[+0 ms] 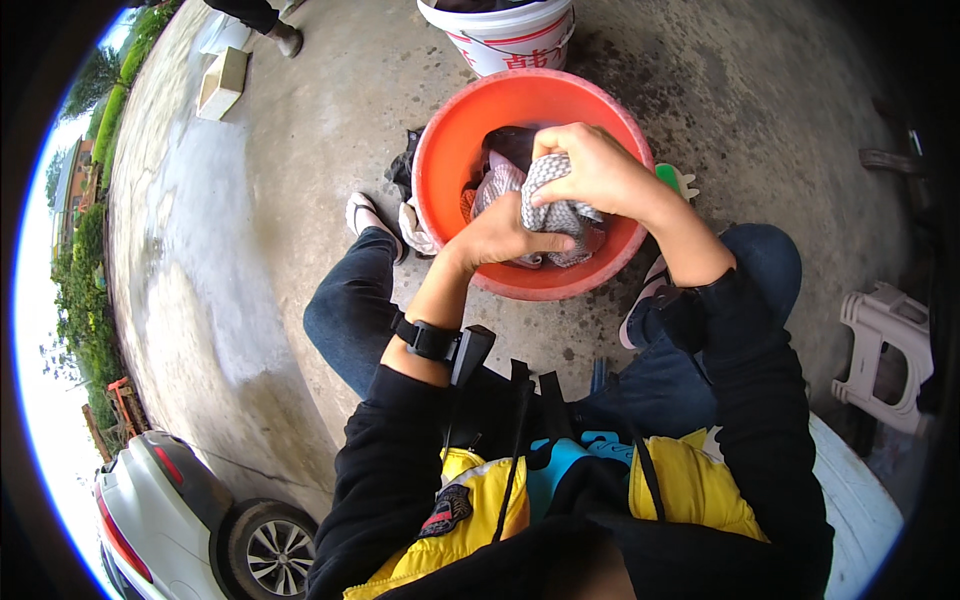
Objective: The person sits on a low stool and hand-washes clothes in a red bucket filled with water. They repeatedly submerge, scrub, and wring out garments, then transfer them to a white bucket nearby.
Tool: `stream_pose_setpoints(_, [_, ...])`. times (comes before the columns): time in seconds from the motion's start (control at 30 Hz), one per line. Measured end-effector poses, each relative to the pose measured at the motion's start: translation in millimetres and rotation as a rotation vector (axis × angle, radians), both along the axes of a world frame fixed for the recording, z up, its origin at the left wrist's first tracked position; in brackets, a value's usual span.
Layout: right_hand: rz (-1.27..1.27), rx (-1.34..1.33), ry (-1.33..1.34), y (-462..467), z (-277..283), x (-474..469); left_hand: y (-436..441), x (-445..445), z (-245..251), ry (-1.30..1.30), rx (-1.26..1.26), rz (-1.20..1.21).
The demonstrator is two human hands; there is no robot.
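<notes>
Between my knees stands a round orange plastic basin [457,127] with wet-looking clothes in it. My right hand [589,169] pinches a grey-and-white patterned cloth [551,172] above the basin, thumb and fingers closed around its upper part. Lower and to the left, my left hand [510,236] grips the same cloth, its thumb pointing right; its fingers are mostly hidden by the fabric. Beneath them are a pinkish patterned cloth [501,184] and a black garment [512,142]. How far the grey cloth reaches down among the others cannot be seen.
A white bucket [510,37] with red writing stands just beyond the basin. Dark cloth [403,165] and white cloth [414,229] lie at its left; a green-and-white object [675,180] is at its right. A plastic stool [885,352], a foam box [222,84] and a car [172,517] stand farther out.
</notes>
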State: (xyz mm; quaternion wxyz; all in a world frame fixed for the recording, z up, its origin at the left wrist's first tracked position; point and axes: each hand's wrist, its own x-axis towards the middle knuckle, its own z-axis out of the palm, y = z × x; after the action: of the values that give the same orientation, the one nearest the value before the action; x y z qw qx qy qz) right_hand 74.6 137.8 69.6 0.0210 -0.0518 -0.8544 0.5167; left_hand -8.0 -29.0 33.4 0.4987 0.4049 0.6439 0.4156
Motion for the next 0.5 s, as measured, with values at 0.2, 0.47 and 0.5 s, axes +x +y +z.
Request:
stream_pose_setpoints(0.2, [-0.251,-0.136,0.004,13,-5,-6,-1,7,-8,-0.811,0.15,0.348])
stream_pose_setpoints(0.47, [-0.017,-0.441,-0.296,11,-44,-3,2,9,2,-0.986,0.399,0.465])
stream_pose_setpoints(0.5, [0.046,-0.522,-0.36,9,-46,-4,2,9,3,-0.934,0.374,0.493])
